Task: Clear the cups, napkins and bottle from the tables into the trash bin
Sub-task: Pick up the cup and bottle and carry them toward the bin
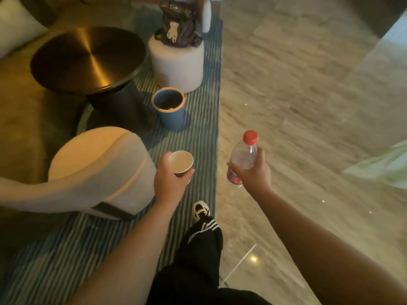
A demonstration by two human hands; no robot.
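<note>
My left hand (168,181) grips a red paper cup (181,162) with a pale inside, held upright above the striped rug. A clear plastic bottle (244,156) with a red cap and red label is in my right hand (255,172), tilted slightly, over the rug's edge. Ahead of both hands stands the blue trash bin (170,118), open at the top, dark inside with a bit of pale rubbish at its near rim. It sits on the rug between the round table and a white stool.
A round brass-topped table (88,58) on a dark base stands at the left. A white stool (178,64) behind the bin carries a brown bag. A white armchair (99,168) is close on my left. Polished stone floor (308,106) lies to the right. My leg and shoe (201,211) are below.
</note>
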